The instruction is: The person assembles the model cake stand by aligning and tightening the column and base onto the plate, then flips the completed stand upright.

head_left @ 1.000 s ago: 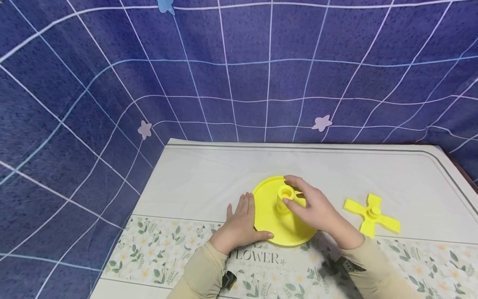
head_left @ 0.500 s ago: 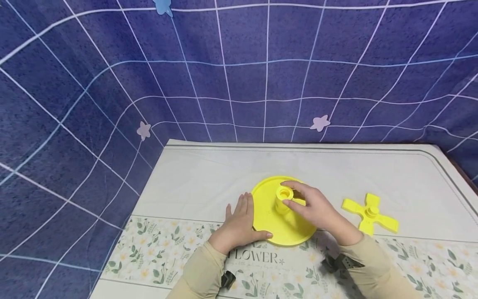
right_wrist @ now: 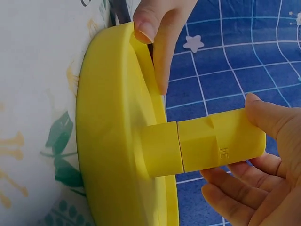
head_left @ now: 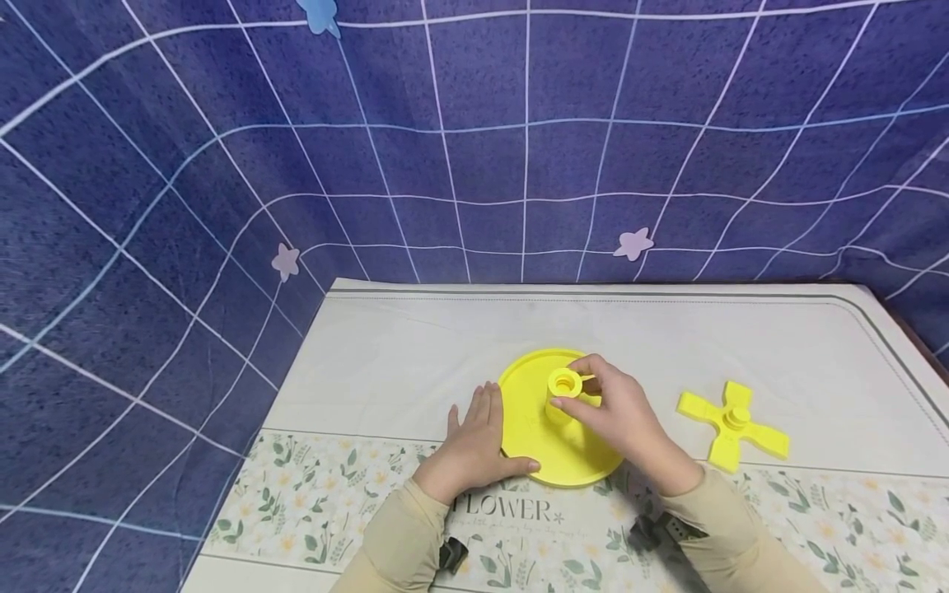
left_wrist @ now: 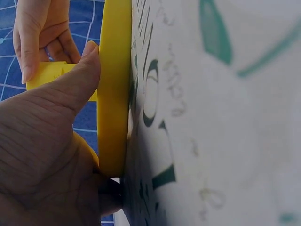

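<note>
A round yellow tray-like base (head_left: 530, 449) with a raised rim lies flat on the table. From its middle rises a yellow post; in the right wrist view a seam separates the lower stub (right_wrist: 160, 149) from the upper hollow piece (right_wrist: 225, 136), which bears small raised characters. My right hand (head_left: 619, 412) pinches that upper piece (head_left: 565, 384) near its open top, between thumb and fingers. Against the rim's left side rests my left hand (head_left: 478, 445), fingers straight along the edge and thumb touching the near rim. In the left wrist view, the left thumb (left_wrist: 82, 77) partly hides the post.
To the right lies a yellow four-armed cross piece (head_left: 734, 424) with a short round peg. A white tablecloth (head_left: 415, 346) with a floral band covers the table. Behind and to the left hangs a blue gridded curtain (head_left: 489, 165).
My right hand has shifted around the upper piece, its fingers drawing closer behind it and the wrist moving slightly left. The left hand and the base stay in place.
</note>
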{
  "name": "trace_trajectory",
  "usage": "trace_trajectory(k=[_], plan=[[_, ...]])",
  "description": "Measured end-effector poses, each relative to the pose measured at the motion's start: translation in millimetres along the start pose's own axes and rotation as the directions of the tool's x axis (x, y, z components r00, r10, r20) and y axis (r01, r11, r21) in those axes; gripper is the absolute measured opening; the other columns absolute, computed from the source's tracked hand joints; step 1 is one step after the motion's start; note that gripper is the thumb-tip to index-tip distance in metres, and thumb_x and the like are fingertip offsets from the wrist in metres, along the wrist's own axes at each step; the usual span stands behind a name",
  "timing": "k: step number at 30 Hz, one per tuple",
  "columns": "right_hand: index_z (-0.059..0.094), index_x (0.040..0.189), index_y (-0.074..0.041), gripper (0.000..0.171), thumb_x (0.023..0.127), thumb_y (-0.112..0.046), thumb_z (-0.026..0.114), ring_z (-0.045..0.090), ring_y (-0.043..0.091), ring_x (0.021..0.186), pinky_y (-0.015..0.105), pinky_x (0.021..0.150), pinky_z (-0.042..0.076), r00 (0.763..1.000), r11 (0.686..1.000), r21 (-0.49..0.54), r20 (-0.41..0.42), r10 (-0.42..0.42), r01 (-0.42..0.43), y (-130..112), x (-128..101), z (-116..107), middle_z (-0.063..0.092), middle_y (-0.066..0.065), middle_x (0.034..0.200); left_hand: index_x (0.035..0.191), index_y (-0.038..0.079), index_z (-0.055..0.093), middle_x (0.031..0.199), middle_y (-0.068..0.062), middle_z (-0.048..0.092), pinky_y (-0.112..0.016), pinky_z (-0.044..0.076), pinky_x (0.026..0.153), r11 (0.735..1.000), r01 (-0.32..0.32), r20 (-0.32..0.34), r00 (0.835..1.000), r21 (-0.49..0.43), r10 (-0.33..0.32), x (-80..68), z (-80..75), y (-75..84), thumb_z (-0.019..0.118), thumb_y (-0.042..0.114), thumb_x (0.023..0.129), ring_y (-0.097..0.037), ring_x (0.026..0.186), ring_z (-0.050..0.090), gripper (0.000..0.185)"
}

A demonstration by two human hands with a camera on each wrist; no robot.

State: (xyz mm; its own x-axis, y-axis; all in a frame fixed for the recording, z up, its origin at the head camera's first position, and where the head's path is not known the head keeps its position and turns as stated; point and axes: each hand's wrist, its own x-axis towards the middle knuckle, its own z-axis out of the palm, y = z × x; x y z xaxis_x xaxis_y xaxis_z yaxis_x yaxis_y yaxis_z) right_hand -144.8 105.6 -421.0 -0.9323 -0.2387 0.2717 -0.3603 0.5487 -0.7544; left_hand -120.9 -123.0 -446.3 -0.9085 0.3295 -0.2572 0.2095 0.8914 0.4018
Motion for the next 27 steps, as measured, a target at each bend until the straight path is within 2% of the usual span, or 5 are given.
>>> trace_trajectory(k=[4, 8, 12, 16, 27], plan=[[0.060, 0.112, -0.012, 0.042, 0.079, -0.026, 0.083, 0.068, 0.029, 0.091, 0.045, 0.081, 0.055, 1.000, 1.000, -0.002, -0.002, 0.004, -0.004, 0.6, -0.4, 0.5, 0.067, 0.004, 0.107, 0.154, -0.003, -0.001, 0.162, -0.019, -0.001, -0.061, 0.000, 0.114, 1.000, 0.002, 0.001, 1.000, -0.002, -0.002, -0.2, -0.5, 0.6, 0.063, 0.072, 0.078, -0.031, 0.148, -0.002, 0.124], [0.058, 0.120, -0.008, 0.048, 0.081, -0.024, 0.081, 0.064, 0.027, 0.102, 0.045, 0.087, 0.053, 0.999, 0.999, 0.000, 0.015, -0.050, 0.050, 2.2, -0.1, -1.5, 0.066, 0.008, 0.114, 0.154, -0.003, 0.000, 0.161, -0.019, -0.001, -0.061, 0.001, 0.114, 1.000, 0.003, 0.006, 1.000, -0.003, -0.003, -0.7, -0.6, 1.4, 0.064, 0.071, 0.078, -0.032, 0.148, -0.002, 0.124], [0.054, 0.134, -0.004, 0.053, 0.087, -0.017, 0.074, 0.057, 0.030, 0.118, 0.048, 0.094, 0.049, 0.986, 0.989, 0.021, 0.082, -0.146, 0.145, 4.2, 1.1, -5.7, 0.060, 0.013, 0.131, 0.154, -0.003, 0.000, 0.161, -0.019, -0.001, -0.061, 0.001, 0.114, 1.000, 0.005, 0.011, 1.000, -0.001, -0.005, -0.7, 0.1, 1.5, 0.063, 0.071, 0.078, -0.031, 0.148, -0.002, 0.124], [0.054, 0.137, -0.002, 0.049, 0.090, -0.010, 0.068, 0.055, 0.033, 0.121, 0.050, 0.097, 0.047, 0.967, 0.979, 0.052, 0.152, -0.203, 0.198, 5.9, 3.3, -8.9, 0.057, 0.013, 0.136, 0.154, -0.003, 0.000, 0.162, -0.019, -0.001, -0.062, 0.001, 0.113, 1.000, 0.005, 0.010, 1.000, 0.000, -0.005, -0.5, 0.5, 1.0, 0.063, 0.071, 0.078, -0.031, 0.148, -0.002, 0.124], [0.062, 0.123, -0.005, 0.042, 0.086, -0.017, 0.076, 0.062, 0.030, 0.114, 0.042, 0.094, 0.050, 0.989, 0.992, 0.073, 0.106, -0.106, 0.099, 6.1, 5.9, -4.6, 0.065, 0.010, 0.123, 0.154, -0.003, 0.000, 0.161, -0.019, -0.001, -0.062, 0.001, 0.113, 1.000, -0.001, -0.001, 1.000, 0.009, 0.001, -0.8, -0.6, 0.9, 0.063, 0.071, 0.078, -0.031, 0.148, -0.002, 0.124]])
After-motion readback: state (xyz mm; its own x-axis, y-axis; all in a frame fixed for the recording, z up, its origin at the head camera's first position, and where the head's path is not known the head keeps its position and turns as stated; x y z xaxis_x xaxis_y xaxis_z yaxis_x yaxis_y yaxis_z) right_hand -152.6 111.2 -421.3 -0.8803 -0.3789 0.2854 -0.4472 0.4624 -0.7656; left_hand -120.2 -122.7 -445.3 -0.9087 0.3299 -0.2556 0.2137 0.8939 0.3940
